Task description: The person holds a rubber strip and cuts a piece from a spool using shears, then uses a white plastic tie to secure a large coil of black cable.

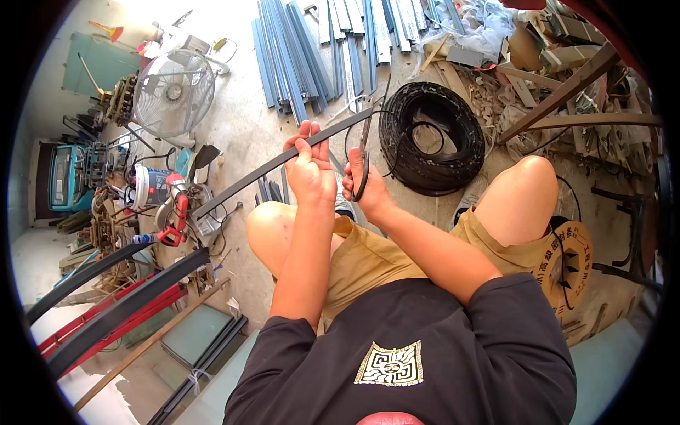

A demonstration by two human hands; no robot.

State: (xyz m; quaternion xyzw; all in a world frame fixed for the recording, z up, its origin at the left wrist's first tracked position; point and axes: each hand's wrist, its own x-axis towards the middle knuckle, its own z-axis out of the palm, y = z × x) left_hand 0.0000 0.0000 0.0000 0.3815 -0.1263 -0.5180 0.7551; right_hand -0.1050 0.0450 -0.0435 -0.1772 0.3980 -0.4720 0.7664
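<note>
Between the thumb and fingers of my left hand [312, 173] lies a long, narrow dark grey profile [248, 178], slanting from lower left to upper right. My right hand [368, 188] is closed around the black handles of a pair of scissors [366, 138]. The scissor blades point up and away, close to the far end of the profile; whether they touch it I cannot tell. Just right of the scissors, a large coil of black strip [397, 159] lies on the floor. A thin loose loop of it runs near the blades.
Bundles of blue-grey profiles [287, 53] lie ahead. A large round fan [173, 92], a white bucket [149, 185] and a red-handled power saw [173, 219] stand left. Scrap wood and debris [559, 92] are heaped right, with a cardboard reel [577, 265] beside my knee.
</note>
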